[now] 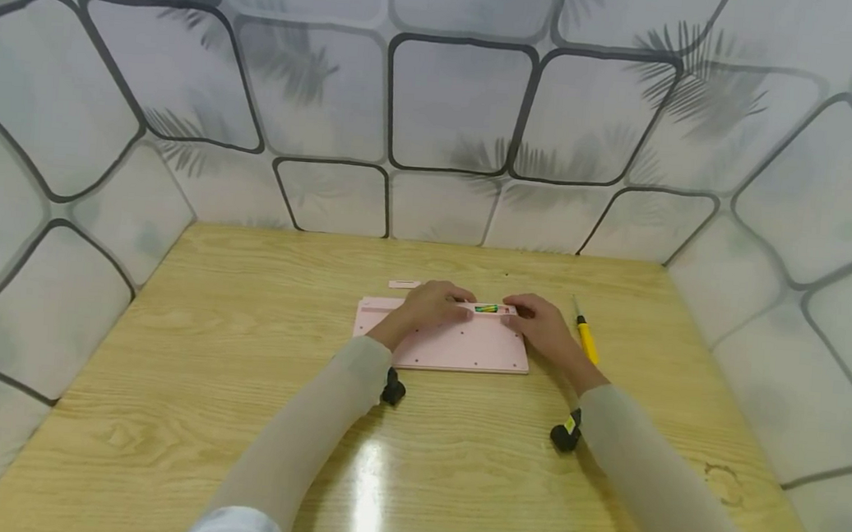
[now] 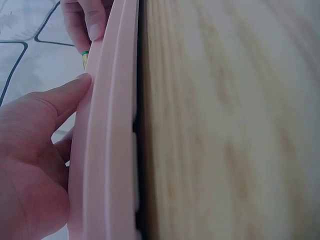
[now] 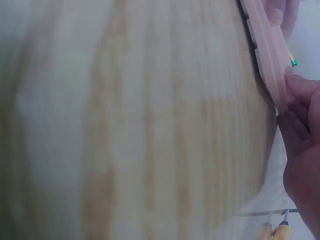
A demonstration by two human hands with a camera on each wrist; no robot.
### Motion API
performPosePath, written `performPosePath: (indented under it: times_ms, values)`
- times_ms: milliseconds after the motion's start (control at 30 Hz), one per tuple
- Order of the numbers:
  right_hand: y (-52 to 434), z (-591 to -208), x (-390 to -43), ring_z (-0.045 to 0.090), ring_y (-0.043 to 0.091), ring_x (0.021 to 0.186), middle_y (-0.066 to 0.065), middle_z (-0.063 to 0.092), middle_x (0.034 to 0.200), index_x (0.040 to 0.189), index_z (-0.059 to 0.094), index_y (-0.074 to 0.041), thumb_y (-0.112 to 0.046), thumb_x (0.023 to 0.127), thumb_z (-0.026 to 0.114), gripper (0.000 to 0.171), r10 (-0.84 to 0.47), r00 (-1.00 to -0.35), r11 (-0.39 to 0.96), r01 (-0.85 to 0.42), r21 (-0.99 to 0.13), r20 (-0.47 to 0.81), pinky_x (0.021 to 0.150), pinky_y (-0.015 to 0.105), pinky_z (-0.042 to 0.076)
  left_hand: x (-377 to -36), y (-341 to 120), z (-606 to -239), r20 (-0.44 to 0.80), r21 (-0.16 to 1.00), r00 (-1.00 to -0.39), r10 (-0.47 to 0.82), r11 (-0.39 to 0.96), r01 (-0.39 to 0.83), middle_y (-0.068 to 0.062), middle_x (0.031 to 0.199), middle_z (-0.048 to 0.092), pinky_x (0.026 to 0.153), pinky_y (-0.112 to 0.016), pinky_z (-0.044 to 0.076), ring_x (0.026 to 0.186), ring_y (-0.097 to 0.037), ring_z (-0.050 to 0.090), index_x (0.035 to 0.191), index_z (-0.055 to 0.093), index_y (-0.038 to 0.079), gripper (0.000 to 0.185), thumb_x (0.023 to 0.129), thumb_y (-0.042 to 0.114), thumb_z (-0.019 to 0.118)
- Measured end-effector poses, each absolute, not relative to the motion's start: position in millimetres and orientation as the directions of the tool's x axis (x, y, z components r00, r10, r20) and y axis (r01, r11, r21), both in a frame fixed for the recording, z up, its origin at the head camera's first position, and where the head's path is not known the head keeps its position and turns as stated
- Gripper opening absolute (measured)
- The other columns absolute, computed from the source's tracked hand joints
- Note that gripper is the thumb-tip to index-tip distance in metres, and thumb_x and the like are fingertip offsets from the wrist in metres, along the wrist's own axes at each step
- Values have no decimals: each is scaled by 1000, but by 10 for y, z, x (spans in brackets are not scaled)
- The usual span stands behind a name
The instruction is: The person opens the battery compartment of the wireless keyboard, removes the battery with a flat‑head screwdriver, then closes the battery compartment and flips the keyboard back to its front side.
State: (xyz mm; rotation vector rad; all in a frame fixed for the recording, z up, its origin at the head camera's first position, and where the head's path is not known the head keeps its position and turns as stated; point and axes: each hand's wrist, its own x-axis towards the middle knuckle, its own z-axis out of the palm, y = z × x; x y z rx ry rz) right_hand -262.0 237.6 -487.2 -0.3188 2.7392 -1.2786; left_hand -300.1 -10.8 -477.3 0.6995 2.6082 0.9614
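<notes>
Both hands, left (image 1: 431,303) and right (image 1: 541,323), touch the pink keyboard (image 1: 457,346) with relaxed fingers.

The table (image 1: 237,418) under my arms is pale wood grain with a glossy finish that throws back a bright streak of light. The pink slab (image 1: 457,351) looks like smooth matt plastic. My sleeves (image 1: 295,446) are thin, soft cloth.

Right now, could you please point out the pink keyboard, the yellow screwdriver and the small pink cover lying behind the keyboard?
pink keyboard (image 1: 457,349): head view, bare middle of its underside.
yellow screwdriver (image 1: 587,341): head view, yellow handle.
small pink cover (image 1: 404,284): head view, its middle, on the table.
</notes>
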Motion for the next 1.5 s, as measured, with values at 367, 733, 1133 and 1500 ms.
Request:
performPosePath:
  times_ms: [367, 733, 1133, 1500]
  values:
    - [2376, -4876, -2640, 53, 25, 110, 7, 58, 124, 123, 63, -13, -29, 93, 63, 34, -230, -973, 647, -174, -742, 27, 97, 45, 42, -3011, -90, -4777, -83, 667, -850, 520, 663, 340, 9, 124, 62, 98, -43, 41, 115, -15, 55, 126, 62, 35, 36, 91, 45, 61]
    - [2413, -4924, -2656, 54, 25, 110, 6, 60, 121, 120, 65, -16, -33, 91, 64, 33, -214, -977, 642, -152, -752, 14, 98, 45, 42, -2990, -17, -4701, -92, 697, -843, 531, 639, 326, 7, 114, 62, 82, -36, 48, 97, -13, 59, 124, 64, 29, 34, 92, 38, 63]
    - [2414, -4978, -2673, 54, 25, 113, 5, 59, 122, 119, 64, -16, -31, 91, 65, 32, -213, -977, 627, -149, -765, 17, 98, 45, 42, -2978, 218, -4648, -77, 687, -833, 547, 635, 354, 7, 109, 64, 85, -37, 46, 98, -11, 58, 121, 66, 28, 31, 91, 35, 64]
    - [2393, -4940, -2661, 53, 27, 114, 7, 59, 124, 121, 63, -14, -31, 91, 64, 34, -207, -978, 618, -137, -774, 8, 100, 46, 41, -2984, 279, -4672, -63, 658, -853, 517, 665, 355, 11, 107, 65, 89, -45, 40, 97, -11, 58, 118, 66, 37, 27, 91, 41, 62]
